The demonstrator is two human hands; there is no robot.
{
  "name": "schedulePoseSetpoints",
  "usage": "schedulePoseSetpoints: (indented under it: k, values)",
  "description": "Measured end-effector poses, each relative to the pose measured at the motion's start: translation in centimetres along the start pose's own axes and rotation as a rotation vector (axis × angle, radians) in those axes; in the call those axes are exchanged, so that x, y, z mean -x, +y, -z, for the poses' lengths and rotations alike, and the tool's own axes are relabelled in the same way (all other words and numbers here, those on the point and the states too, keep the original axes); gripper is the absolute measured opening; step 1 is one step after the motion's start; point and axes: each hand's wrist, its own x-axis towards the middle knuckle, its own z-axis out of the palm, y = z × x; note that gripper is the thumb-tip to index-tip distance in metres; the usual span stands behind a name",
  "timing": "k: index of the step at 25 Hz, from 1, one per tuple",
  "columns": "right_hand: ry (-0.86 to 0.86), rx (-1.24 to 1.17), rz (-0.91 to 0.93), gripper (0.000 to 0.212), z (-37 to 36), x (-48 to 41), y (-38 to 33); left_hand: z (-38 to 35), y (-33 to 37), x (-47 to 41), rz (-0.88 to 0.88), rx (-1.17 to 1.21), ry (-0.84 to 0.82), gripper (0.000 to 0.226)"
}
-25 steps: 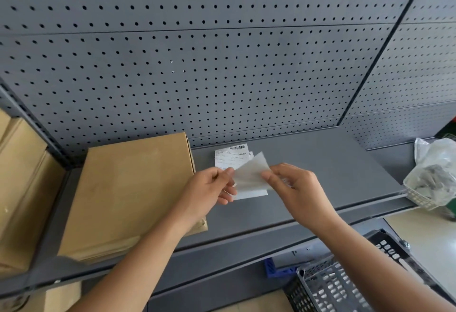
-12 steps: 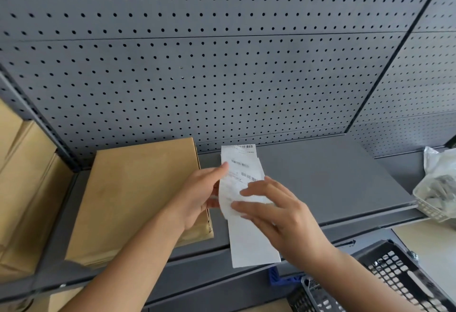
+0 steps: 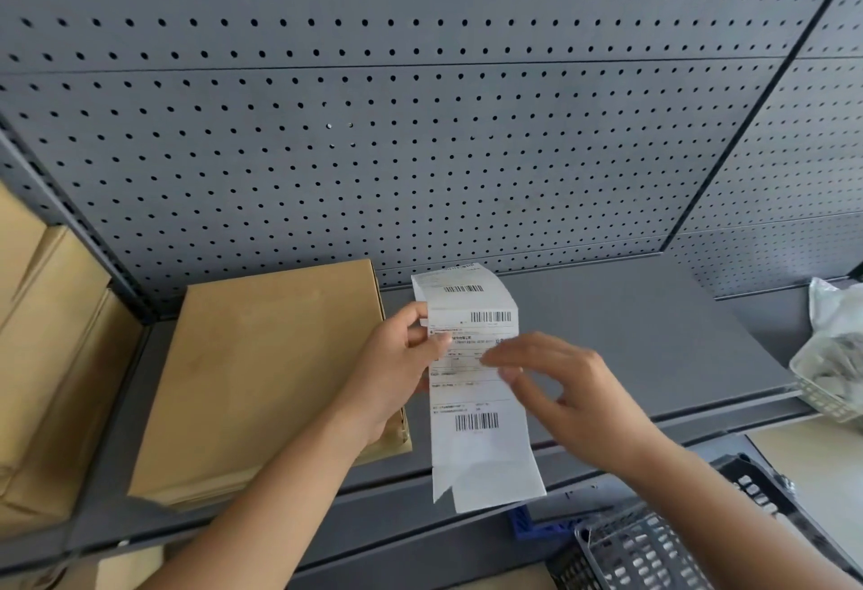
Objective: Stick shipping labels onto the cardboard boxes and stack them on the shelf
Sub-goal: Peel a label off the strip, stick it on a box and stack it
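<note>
My left hand (image 3: 399,363) pinches a long white shipping label (image 3: 476,402) by its left edge, thumb on the front. The strip hangs down in front of the grey shelf (image 3: 630,337), with barcodes near its top and lower part. A second label (image 3: 448,283) shows behind it at the top. My right hand (image 3: 555,384) hovers at the label's right side with fingers spread and blurred; its fingertips are at the paper's middle. A flat cardboard box (image 3: 266,374) lies on the shelf just left of my left hand.
More cardboard boxes (image 3: 42,356) stand in the bay at far left. A grey pegboard (image 3: 420,122) backs the shelf. A white basket with a plastic bag (image 3: 836,356) sits at right. A dark plastic crate (image 3: 654,547) is below right.
The label has unfolded from a small folded piece into a long hanging strip. My right hand let go of the paper's edge and spread its fingers beside it. The view shifted slightly.
</note>
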Motion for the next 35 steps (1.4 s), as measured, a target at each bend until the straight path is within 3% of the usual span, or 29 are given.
schedulePoseSetpoints:
  k: [3, 7, 12, 16, 21, 30, 35]
  values:
    - [0.176, 0.249, 0.019, 0.024, -0.8, -2.6, 0.5, -0.1, 0.0, 0.0, -0.020, 0.017, -0.023, 0.022]
    - [0.117, 0.501, 0.103, 0.035, -2.6, -4.9, 0.6, 0.2, -0.2, 0.0, -0.005, 0.061, -0.052, 0.023]
    - [0.135, 0.447, 0.102, 0.021, -3.5, -5.6, 0.5, 1.2, 0.1, -0.1, 0.074, 0.258, -0.131, 0.035]
    - [0.140, 0.465, 0.144, 0.016, -3.8, -5.5, 0.4, 1.3, 0.1, -0.7, 0.152, 0.388, -0.055, 0.034]
    - [0.213, 0.470, 0.183, 0.019, -4.0, -5.5, 0.6, 1.3, 0.5, -1.5, 0.248, 0.421, -0.017, 0.029]
    - [0.339, 0.465, 0.238, 0.006, -4.2, -5.3, 0.8, 0.7, 0.5, -1.9, 0.265, 0.387, 0.073, 0.019]
    - [0.386, 0.469, 0.262, 0.012, -4.8, -5.2, 1.0, 0.7, 0.4, -1.9, 0.270, 0.375, 0.091, 0.020]
